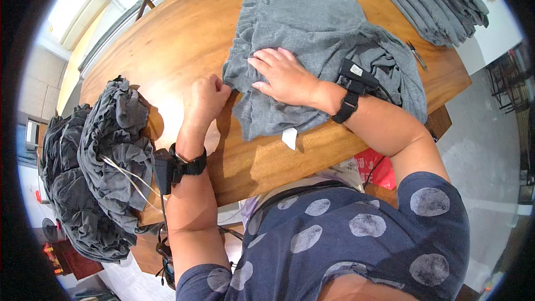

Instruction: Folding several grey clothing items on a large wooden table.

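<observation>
A grey knit garment (309,12) lies spread on the wooden table (167,37), its ribbed edge towards the left and its right part bunched up. My right hand (286,76) rests on the garment, palm down, fingers slightly apart. At the garment's left edge is my left hand (209,98), curled, with thumb and forefinger at the ribbed edge; whether it pinches the fabric is hard to tell. A white tag (289,138) sticks out from the garment's near side. Both wrists wear black straps with small devices.
Piled dark grey garments (113,150), with white ties (125,171), lie at the table's left end. A stack of folded grey garments (430,4) lies at the back right, beside small thread snips (417,56). A red bag (376,169) is below the near edge.
</observation>
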Demonstrator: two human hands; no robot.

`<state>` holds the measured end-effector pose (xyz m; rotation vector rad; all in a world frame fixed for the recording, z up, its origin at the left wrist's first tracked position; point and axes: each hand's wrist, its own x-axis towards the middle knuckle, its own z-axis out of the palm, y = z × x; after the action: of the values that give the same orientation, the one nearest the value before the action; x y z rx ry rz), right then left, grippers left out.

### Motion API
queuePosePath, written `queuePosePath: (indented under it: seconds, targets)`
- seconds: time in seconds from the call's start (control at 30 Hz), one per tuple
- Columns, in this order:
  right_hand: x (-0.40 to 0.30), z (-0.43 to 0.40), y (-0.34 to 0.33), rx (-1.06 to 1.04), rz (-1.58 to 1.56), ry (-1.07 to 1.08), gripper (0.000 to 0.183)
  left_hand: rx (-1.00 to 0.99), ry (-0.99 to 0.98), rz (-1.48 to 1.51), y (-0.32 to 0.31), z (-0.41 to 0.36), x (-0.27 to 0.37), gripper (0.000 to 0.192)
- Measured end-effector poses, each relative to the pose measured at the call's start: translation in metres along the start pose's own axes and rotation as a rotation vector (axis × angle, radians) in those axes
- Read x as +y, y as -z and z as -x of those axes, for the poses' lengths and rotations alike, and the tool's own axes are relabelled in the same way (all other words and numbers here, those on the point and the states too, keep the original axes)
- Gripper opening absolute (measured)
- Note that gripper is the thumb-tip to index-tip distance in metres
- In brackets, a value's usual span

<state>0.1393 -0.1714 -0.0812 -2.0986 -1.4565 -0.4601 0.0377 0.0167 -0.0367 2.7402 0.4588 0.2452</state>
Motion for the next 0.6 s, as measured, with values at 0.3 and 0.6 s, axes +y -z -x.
queuePosePath:
  seconds: [0.3,0.6]
  targets:
    - [-0.020,0.000,0.073,-0.625,-0.016,0.047,0.033,-0.164,-0.135,0.024,0.013,0.061,-0.004,0.019]
    - [0.007,-0.083,0.026,-0.415,0.129,-0.062,0.021,-0.354,-0.178,0.183,0.021,0.065,0.005,0.016]
